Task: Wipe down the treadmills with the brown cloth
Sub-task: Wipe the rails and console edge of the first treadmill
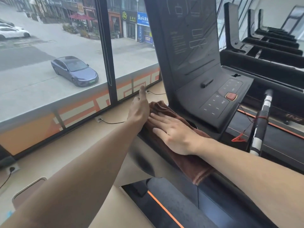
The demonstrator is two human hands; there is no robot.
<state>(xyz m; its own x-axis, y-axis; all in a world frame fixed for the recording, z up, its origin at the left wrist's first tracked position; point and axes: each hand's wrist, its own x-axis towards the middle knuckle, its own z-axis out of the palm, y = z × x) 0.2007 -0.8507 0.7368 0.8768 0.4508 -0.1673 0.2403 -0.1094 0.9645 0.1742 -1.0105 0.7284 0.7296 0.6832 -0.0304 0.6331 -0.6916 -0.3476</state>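
The brown terry cloth (184, 153) lies draped along the left side rail (212, 183) of the nearest black treadmill (205, 99), just left of its console base. The cloth's long axis runs with the rail — from the near right end, where a hemmed edge hangs over, to the far left end beside the window sill.

The right hand (172, 134) lies flat on the middle of the cloth, fingers straight and spread, pressing it to the rail; it grasps nothing. The left hand (139, 107) rests against the far left edge of the cloth, fingers extended and released, forefinger pointing away toward the window glass (49, 63).

The right hand is the working hand. Most of the cloth's length lies behind it, toward its wrist and forearm, so the stroke is judged to run along the rail axis. The red stop button (230, 96) and keypad sit to the right, untouched by the cloth. Further treadmills (269, 38) stand far right.
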